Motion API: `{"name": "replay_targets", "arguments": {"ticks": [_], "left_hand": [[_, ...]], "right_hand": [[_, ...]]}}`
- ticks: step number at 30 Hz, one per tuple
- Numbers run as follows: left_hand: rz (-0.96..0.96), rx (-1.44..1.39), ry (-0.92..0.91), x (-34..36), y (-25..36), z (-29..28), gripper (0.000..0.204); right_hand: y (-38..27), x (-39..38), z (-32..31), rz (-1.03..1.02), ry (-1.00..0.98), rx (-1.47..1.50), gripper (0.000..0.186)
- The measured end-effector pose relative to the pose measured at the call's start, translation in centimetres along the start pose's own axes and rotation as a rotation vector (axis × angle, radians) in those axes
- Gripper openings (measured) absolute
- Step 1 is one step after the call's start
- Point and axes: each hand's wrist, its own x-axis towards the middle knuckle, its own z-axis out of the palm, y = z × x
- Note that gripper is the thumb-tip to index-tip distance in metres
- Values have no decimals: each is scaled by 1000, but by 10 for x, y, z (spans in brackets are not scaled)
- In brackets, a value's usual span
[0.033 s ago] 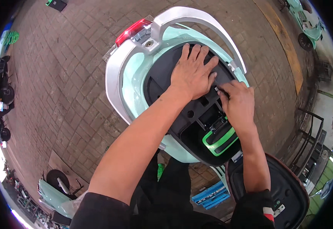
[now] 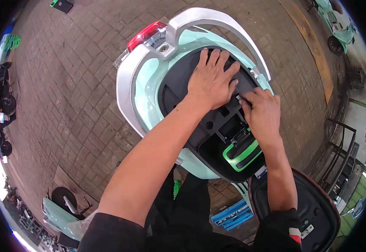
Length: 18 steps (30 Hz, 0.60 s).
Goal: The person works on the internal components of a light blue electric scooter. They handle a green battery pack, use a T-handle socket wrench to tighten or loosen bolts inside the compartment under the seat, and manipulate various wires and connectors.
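Observation:
Below me is the rear of a mint-green scooter (image 2: pixel 197 161), its black plastic seat-compartment panel (image 2: pixel 172 92) exposed. My left hand (image 2: pixel 212 82) lies flat on this panel with fingers spread, pressing on its far part. My right hand (image 2: pixel 263 113) is closed, thumb and fingers pinched at the panel's right side. Beside its fingertips shows a small silvery metal piece (image 2: pixel 238 97); what the fingers grip is mostly hidden. Nearer to me, an open bay holds a black block with a bright green handle frame (image 2: pixel 233 161), partly behind my right wrist.
A silver grab rail (image 2: pixel 126 94) and red tail light (image 2: pixel 146 36) surround the panel's far side. The seat (image 2: pixel 294 201) is tipped open at lower right, near a blue box (image 2: pixel 233 215). Other scooters (image 2: pixel 336 31) and a metal frame cart (image 2: pixel 342 147) stand around the brick floor.

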Motion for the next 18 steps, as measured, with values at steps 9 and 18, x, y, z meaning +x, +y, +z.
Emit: {"name": "replay_targets", "arguments": {"ticks": [9,18], "left_hand": [[-15,26,-30,4,5,-1,45],[-129,-141,-10,-16,-11,-5,46]], "right_hand": [[8,-3,-1,-59,29,-26,12],[3,7,27,-173,18,-88,15]]}}
